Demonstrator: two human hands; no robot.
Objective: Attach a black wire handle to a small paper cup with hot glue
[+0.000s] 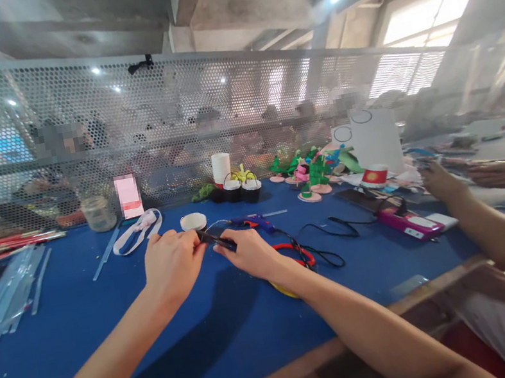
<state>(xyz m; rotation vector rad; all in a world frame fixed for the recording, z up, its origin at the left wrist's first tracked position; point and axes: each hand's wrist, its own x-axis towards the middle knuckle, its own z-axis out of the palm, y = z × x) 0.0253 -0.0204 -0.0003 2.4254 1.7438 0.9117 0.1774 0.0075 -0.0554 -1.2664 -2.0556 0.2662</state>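
Note:
Both hands are raised over the blue table, close together. My left hand [168, 264] is closed, its fingertips pinching one end of a small dark piece [215, 240] whose exact kind I cannot make out. At the other end of that piece, my right hand [250, 253] is closed with thumb and fingers on it. Just behind the hands stands a small white round cup [193, 221]. A blue glue gun [258, 222] lies beyond my right hand. Red and yellow rings [293, 253] are partly hidden by my right forearm.
Clear glue sticks [9, 290] lie at left, near a glass jar [99, 214]. Small black buckets [251, 189] and green figures [317, 172] stand at the back before a perforated screen [150, 135]. A purple power strip [408, 223] and a co-worker's hands [444, 181] are at right.

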